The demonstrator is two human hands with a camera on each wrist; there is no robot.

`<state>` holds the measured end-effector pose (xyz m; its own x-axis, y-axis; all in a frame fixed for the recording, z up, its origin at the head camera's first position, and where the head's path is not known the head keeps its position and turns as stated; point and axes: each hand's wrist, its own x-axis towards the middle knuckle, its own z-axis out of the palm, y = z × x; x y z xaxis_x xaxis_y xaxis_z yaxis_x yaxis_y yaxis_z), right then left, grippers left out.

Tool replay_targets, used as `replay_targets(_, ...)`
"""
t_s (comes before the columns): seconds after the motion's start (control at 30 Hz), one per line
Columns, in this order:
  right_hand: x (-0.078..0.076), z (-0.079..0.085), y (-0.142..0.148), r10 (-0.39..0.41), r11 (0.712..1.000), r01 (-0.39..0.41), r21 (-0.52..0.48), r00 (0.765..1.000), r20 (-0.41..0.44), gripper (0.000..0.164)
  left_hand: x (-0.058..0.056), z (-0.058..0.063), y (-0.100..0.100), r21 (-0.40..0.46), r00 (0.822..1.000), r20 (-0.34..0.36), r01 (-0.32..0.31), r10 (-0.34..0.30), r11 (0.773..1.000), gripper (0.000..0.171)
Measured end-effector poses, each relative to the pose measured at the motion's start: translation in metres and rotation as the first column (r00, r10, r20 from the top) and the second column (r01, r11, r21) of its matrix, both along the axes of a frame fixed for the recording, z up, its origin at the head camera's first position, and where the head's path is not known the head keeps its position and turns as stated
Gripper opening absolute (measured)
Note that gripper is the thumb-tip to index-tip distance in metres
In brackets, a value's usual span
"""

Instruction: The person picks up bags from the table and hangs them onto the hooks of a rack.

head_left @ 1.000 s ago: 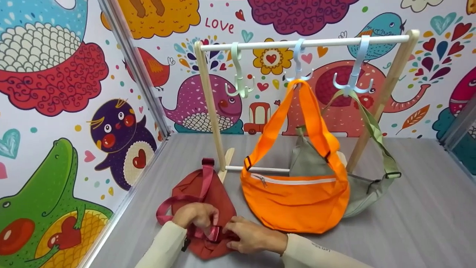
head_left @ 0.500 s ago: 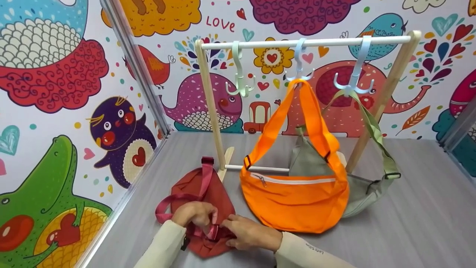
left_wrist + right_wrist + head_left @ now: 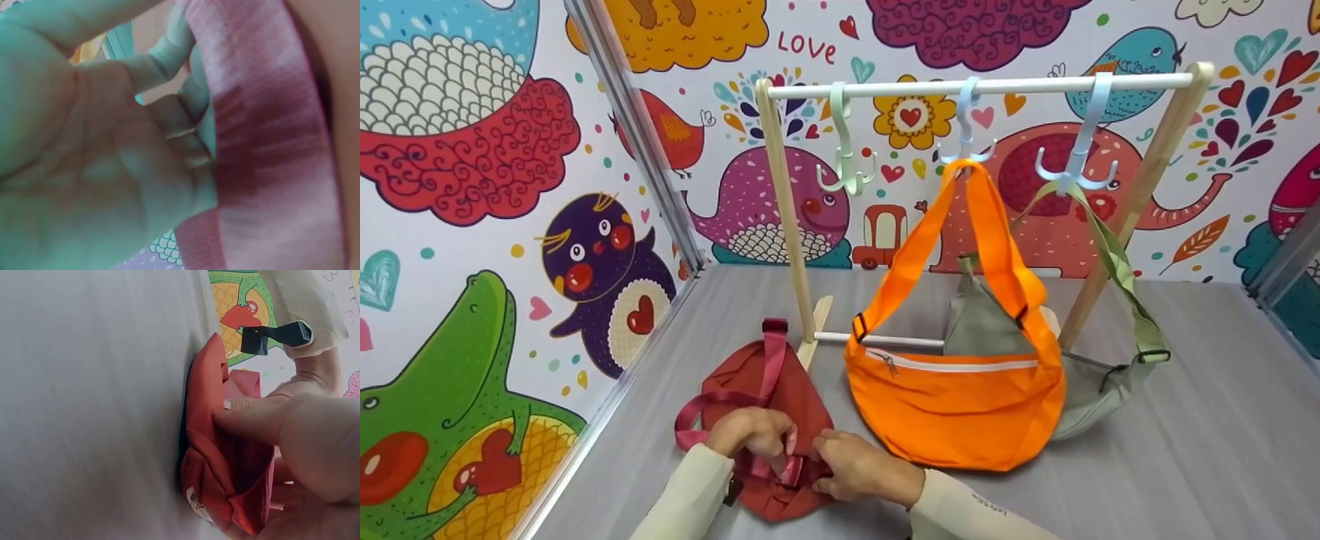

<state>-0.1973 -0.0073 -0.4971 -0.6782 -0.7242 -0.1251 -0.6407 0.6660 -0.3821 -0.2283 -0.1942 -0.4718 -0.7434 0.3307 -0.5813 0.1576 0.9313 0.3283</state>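
A dark red sling bag (image 3: 806, 390) lies on the table at the left front, its pinkish-red strap (image 3: 772, 365) looped over it. My left hand (image 3: 754, 433) bends over the bag's lower part and pinches the strap near a dark buckle. In the left wrist view a wide strap band (image 3: 270, 135) crosses in front of the curled fingers and hides their tips. My right hand (image 3: 859, 466) grips the bag's right edge. In the right wrist view the thumb (image 3: 247, 422) presses into the red cloth (image 3: 205, 399), with other fingers underneath.
A wooden rack with a white bar (image 3: 900, 89) stands behind. An orange bag (image 3: 960, 420) hangs from its middle hook (image 3: 966, 120), a grey-green bag (image 3: 1095, 397) from the right hook (image 3: 1076, 154). A pale green hook (image 3: 844, 150) hangs at left. Patterned walls (image 3: 472, 247) enclose the table.
My right hand and forearm have shifted slightly left along the red bag's edge. The left hand stays almost in place on the strap. The hanging bags have not moved.
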Motion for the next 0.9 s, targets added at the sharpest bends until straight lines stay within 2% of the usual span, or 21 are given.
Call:
replay_targets(0.23, -0.001, 0.000, 0.002, -0.045, 0.999, 0.045, 0.011, 0.999, 0.026, 0.021, -0.001, -0.002, -0.002, 0.064, 0.999, 0.018, -0.046, 0.045, 0.997, 0.020)
replay_targets(0.4, -0.001, -0.002, 0.005, -0.031, 1.000, 0.031, 0.001, 0.999, 0.023, 0.018, -0.003, -0.003, -0.003, 0.102, 0.990, 0.103, -0.102, 0.092, 0.990, 0.023)
replay_targets(0.5, 0.000, -0.004, 0.006, -0.004, 0.999, 0.004, -0.039, 1.000, -0.007, 0.017, -0.003, -0.002, -0.004, 0.111, 0.986, 0.121, -0.126, 0.112, 0.986, 0.025)
replay_targets(0.7, -0.001, -0.009, 0.008, 0.050, 0.992, -0.056, -0.112, 0.997, -0.050, 0.017, -0.002, -0.001, -0.007, 0.138, 0.985, 0.136, -0.124, 0.105, 0.983, 0.027)
replay_targets(0.9, -0.006, -0.011, 0.008, 0.184, 0.974, -0.197, -0.115, 0.976, -0.116, 0.019, -0.004, 0.001, -0.011, 0.150, 0.984, 0.164, -0.094, 0.069, 0.984, 0.027)
